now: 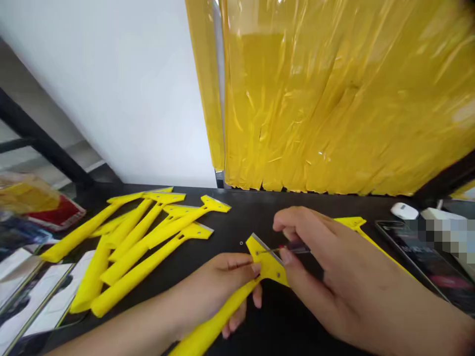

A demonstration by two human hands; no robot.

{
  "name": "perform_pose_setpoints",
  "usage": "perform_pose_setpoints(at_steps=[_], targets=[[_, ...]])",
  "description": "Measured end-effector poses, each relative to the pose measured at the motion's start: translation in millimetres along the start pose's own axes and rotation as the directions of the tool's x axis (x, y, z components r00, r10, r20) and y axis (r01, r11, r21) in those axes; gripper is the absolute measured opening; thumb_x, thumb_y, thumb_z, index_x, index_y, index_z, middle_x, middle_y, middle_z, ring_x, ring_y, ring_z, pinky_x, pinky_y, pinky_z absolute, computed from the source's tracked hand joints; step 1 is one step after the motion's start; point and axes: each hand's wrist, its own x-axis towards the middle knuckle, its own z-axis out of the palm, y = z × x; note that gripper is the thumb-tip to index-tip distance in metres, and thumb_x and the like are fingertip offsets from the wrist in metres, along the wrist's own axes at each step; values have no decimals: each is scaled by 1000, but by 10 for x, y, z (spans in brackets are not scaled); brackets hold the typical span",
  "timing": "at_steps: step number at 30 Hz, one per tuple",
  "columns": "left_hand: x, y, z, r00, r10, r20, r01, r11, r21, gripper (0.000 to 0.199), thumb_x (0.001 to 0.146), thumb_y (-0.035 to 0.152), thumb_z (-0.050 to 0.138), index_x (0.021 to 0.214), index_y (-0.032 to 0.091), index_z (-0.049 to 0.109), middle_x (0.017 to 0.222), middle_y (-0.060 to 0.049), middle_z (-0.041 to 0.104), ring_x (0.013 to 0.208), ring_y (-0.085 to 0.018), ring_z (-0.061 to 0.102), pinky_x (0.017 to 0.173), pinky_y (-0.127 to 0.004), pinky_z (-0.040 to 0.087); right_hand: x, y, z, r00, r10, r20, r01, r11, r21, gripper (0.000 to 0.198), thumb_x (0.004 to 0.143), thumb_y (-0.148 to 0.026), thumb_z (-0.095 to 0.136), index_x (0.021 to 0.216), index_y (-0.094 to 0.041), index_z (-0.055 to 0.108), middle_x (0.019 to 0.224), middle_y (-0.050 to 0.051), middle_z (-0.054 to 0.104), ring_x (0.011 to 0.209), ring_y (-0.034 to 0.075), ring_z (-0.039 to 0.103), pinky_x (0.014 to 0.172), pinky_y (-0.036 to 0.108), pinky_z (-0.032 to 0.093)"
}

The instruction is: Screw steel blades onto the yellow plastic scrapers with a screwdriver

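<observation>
My left hand point(232, 277) is closed round the neck of a yellow scraper point(269, 264), whose handle runs down toward the bottom edge. A grey blade lines the scraper's head, and small screws show in it. Between the thumb and fingers of my right hand point(319, 262) is a small screwdriver point(297, 245) with a dark handle. Its thin shaft reaches to the upper screw point(257, 253) in the head. A tiny ring point(241, 243), perhaps a washer or nut, lies on the black table just left of the head.
Several yellow scrapers point(148, 247) lie piled at left. Another scraper point(351, 222) is partly behind my right hand. A phone point(411, 252) and a white case point(404, 211) sit at right. White boxes point(48, 291) and a red-yellow packet point(40, 200) stand left. Yellow-taped panel point(315, 109) rises behind.
</observation>
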Motion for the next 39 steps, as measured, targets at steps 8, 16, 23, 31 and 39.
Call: perform_pose_setpoints(at_steps=[8,16,23,31,39], targets=[[-10,-43,-7,1000,-3,-31,2,1000,-25,41,95,55,62,81,17,65,54,3,54,37,-7,46,33,-15,40,-32,37,46,995,97,29,-100,985,143,18,102,-22,54,118,-28,54,99,-1,67,86,15,66,71,27,48],[-10,-52,-12,999,14,-38,-15,999,-40,40,96,54,61,82,16,65,59,1,57,38,-7,47,33,-15,39,-17,16,34,1000,4,13,-4,999,34,11,99,-20,51,108,-24,56,83,-2,64,73,18,61,67,34,41],[-1,-58,-18,999,17,-28,-18,1000,-17,40,98,54,59,81,18,65,50,4,51,37,-9,45,33,-15,39,-31,-9,36,1000,4,-9,-4,999,45,24,96,-17,49,118,-23,54,93,1,68,80,18,65,71,32,46],[-8,-47,-14,999,19,-47,-20,1000,-19,43,96,57,59,81,17,66,57,1,57,37,-8,46,34,-16,39,-29,-42,36,1000,7,9,-7,999,38,26,97,-15,50,121,-24,53,100,0,70,86,17,68,74,29,49],[-1,-61,-23,999,-22,-29,23,999,34,46,97,59,56,79,18,67,42,4,48,36,-10,45,34,-16,40,-21,-28,70,999,-5,-39,5,1000,-5,11,101,-21,47,107,-23,57,78,-2,65,69,18,63,66,33,45]])
